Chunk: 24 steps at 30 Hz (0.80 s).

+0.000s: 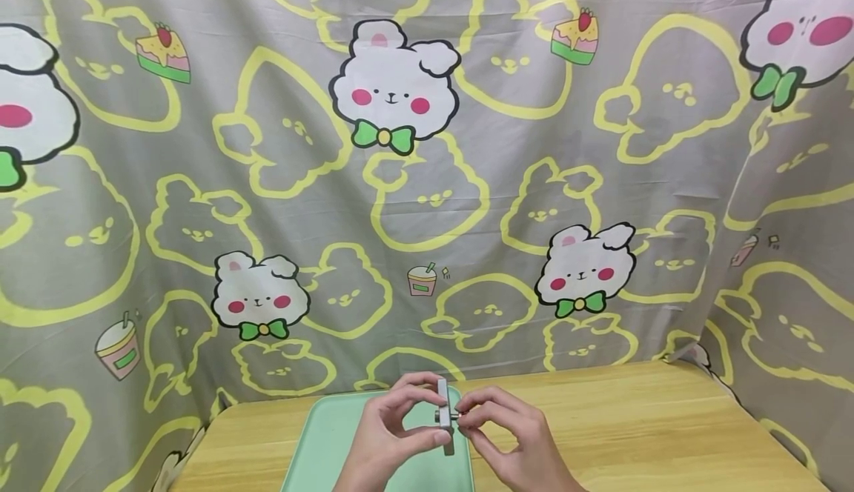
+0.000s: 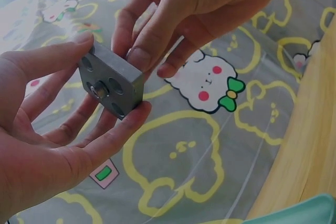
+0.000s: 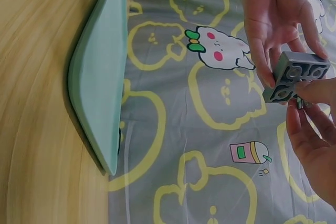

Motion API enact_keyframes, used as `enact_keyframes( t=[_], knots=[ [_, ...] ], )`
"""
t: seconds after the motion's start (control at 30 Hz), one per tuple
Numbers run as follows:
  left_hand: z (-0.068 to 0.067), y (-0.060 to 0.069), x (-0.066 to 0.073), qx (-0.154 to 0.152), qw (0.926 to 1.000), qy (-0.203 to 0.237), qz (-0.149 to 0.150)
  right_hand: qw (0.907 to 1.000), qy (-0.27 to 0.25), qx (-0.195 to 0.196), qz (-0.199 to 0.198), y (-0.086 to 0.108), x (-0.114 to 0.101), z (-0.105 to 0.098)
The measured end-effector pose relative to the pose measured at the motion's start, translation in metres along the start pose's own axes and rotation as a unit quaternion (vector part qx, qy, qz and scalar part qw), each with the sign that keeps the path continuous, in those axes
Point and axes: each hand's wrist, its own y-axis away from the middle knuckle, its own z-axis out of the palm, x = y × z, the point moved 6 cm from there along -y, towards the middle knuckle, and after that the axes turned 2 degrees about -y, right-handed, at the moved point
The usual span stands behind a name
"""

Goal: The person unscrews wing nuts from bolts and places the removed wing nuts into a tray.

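Above the tray, my left hand [image 1: 390,433] grips a grey square block [image 2: 116,74] by its edges, thumb on one side and fingers on the other. Round recesses surround a short metal pin [image 2: 100,88] at the middle of one face. The opposite face, in the right wrist view, shows several ringed hollows. On that side my right hand [image 1: 510,429] pinches a thin metal rod [image 1: 456,416] that sticks out of the block. The fingertips cover most of the rod, so its full shape is hidden.
A mint-green tray [image 1: 327,433] lies on the wooden table [image 1: 634,425] below the hands. Behind and at both sides hangs a grey curtain [image 1: 414,314] with bear and cake prints, close to the table's far edge.
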Motion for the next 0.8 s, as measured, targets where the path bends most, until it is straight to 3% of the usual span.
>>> enact_keyframes(
  t=[0.13, 0.23, 0.33, 0.4, 0.5, 0.63, 0.8],
  knots=[
    [0.000, 0.000, 0.000, 0.002, 1.0000, 0.002, -0.003, 1.0000, 0.000, 0.002, -0.004, -0.001, -0.001, 0.000],
    [0.000, -0.001, 0.000, 0.005, 1.0000, 0.001, -0.005, 0.9999, 0.005, -0.001, 0.014, -0.002, -0.001, 0.000],
    [-0.001, -0.001, 0.000, 0.011, 0.9999, -0.004, -0.003, 0.9963, -0.020, -0.013, 0.082, -0.002, 0.002, -0.002],
    [-0.001, -0.001, 0.001, 0.014, 0.9999, -0.007, 0.000, 0.9882, -0.053, -0.020, 0.142, -0.002, 0.006, -0.003],
    [-0.001, -0.001, 0.001, 0.016, 0.9998, -0.014, 0.005, 0.9586, -0.109, -0.007, 0.263, 0.000, 0.015, -0.007],
    [0.001, -0.001, 0.002, 0.009, 0.9995, -0.027, 0.016, 0.9117, -0.146, 0.023, 0.384, 0.004, 0.026, -0.011],
    [0.005, 0.000, 0.005, -0.010, 0.9986, -0.042, 0.032, 0.8691, -0.192, 0.012, 0.456, 0.010, 0.037, -0.009]
  ],
)
